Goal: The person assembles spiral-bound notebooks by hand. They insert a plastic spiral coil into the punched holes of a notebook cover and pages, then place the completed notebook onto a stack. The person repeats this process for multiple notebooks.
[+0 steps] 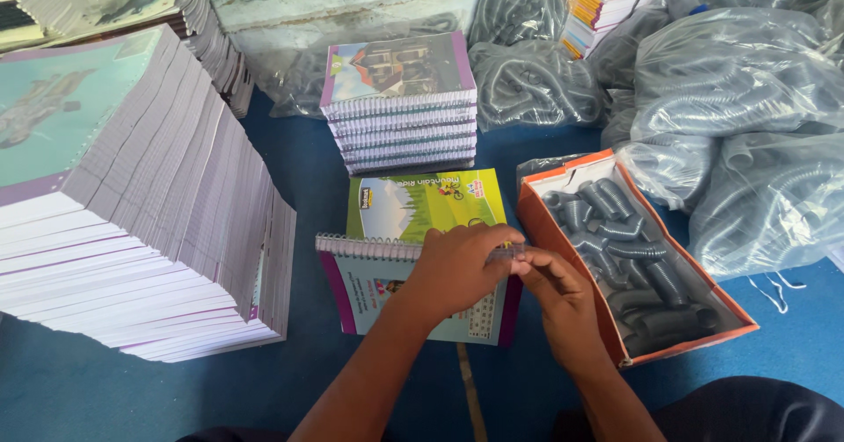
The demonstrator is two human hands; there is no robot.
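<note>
I see my left hand (457, 271) pressing on a notebook (387, 297) on the blue floor. Both it and my right hand (558, 297) pinch a grey spiral coil (510, 250) at the notebook's edge. Just right sits an orange box (536, 222) of coils. Farther back stands a stack of bound notebooks (400, 104).

Tall stack (149, 205) blocks left; coil box (651, 266) right; blue floor (88, 389) free.

I am looking down at a blue floor (79, 389) that is carrying everything. A tall stack of unbound booklets (149, 222) is sitting on it at left, a pile of spiral notebooks (400, 112) farther back, an open notebook (413, 257) in the middle, an orange box of grey coils (629, 257) just beside it, and clear bags of coils (738, 126) are lying at right.
</note>
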